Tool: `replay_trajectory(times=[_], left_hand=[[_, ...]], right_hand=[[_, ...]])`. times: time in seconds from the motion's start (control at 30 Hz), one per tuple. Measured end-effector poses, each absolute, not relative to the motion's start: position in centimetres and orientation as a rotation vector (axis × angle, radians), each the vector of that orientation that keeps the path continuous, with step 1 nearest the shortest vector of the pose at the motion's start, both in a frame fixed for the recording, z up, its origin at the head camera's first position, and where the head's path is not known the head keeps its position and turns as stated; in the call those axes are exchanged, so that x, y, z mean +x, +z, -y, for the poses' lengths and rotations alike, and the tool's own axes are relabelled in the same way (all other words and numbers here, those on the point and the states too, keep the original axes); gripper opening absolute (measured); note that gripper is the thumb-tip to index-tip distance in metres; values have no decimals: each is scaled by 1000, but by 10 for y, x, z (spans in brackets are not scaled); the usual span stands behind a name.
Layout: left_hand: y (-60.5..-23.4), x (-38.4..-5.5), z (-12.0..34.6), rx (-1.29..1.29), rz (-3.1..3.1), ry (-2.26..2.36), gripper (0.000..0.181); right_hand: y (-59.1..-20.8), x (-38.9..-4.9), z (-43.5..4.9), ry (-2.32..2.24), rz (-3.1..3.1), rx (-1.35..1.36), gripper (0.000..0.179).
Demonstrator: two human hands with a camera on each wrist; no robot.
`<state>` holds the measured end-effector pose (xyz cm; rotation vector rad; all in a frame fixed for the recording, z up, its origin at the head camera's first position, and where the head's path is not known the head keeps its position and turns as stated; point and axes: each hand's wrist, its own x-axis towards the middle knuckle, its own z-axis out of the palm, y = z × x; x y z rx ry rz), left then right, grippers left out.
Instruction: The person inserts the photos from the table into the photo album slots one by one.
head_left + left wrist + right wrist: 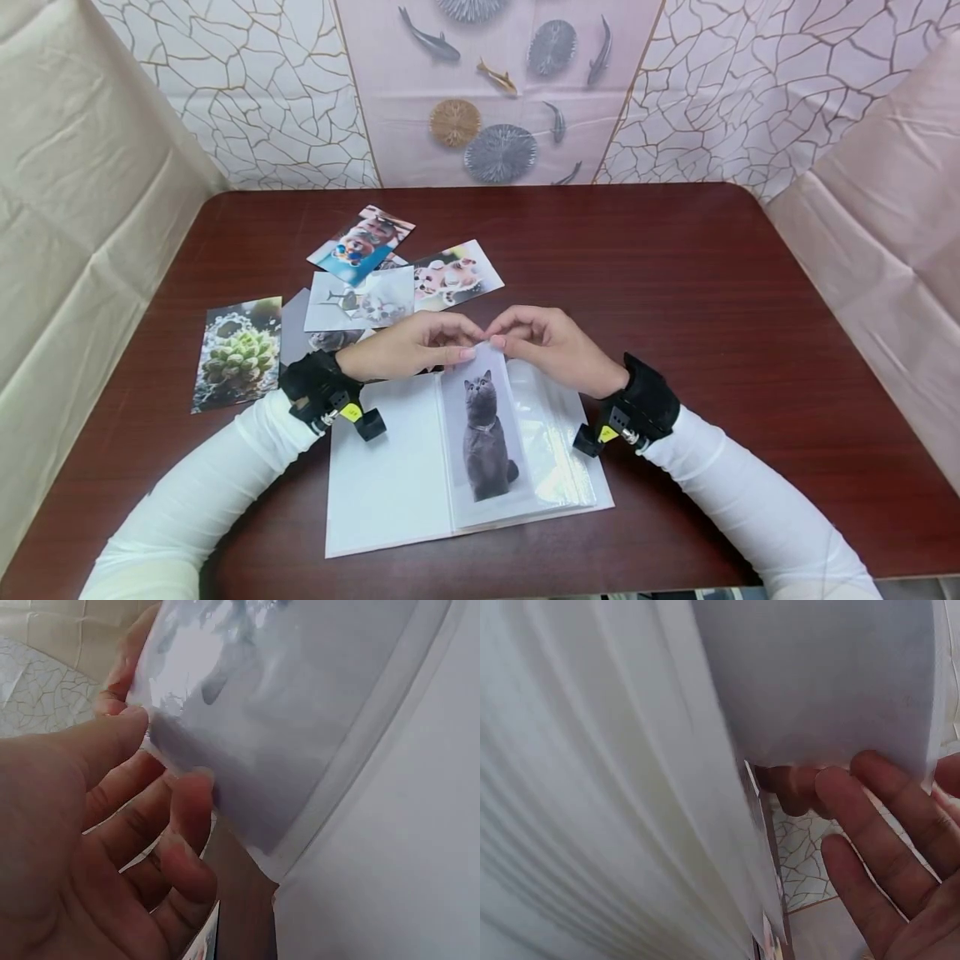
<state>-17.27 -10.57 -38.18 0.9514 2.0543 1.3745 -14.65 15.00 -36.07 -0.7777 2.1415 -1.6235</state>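
An open photo album with a white inside cover [390,467] lies on the table. Its raised page is a clear sleeve holding a photo of a grey cat [486,442]. My left hand [416,342] pinches the sleeve's top edge between thumb and fingers. Beside it, my right hand [558,342] pinches the top right corner, fingertips nearly meeting the left's. Glare crosses the plastic sleeve [300,697] in the left wrist view. From the right wrist, the back of the lifted page [825,675] shows, with fingers of the right hand [900,847] at its edge.
Several loose photos lie behind and left of the album: a succulent print [240,354], a pale print [360,298], a blue-toned print [362,243] and a pink animal print [457,275]. More clear sleeves [551,442] lie under the raised page on the dark wooden table [712,333].
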Motion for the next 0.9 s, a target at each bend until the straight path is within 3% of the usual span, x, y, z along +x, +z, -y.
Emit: replay_trajectory(times=[0.13,0.33,0.47,0.7,0.9], left_hand=[[-381,-172,107,937,-2072,1366,17],[-382,-171,116,919,-2114,1374,10],[-380,-170,123,975,-2125,1383,13],[-372,-166,134,953,-2067,1381,16],[-366,-162,147,901,-2011,1401,22]], right_hand=[[-363,-148,-152,-1687,-2039,-787,27],[-372,-156,-154,-1498,-2157,-814,14],[-377,-160,-156,-1248,-2275,-902,11],[-383,-160,-158,-960,-2398,-970,23],[-383,-158,-159,-901,-2410,-999,19]])
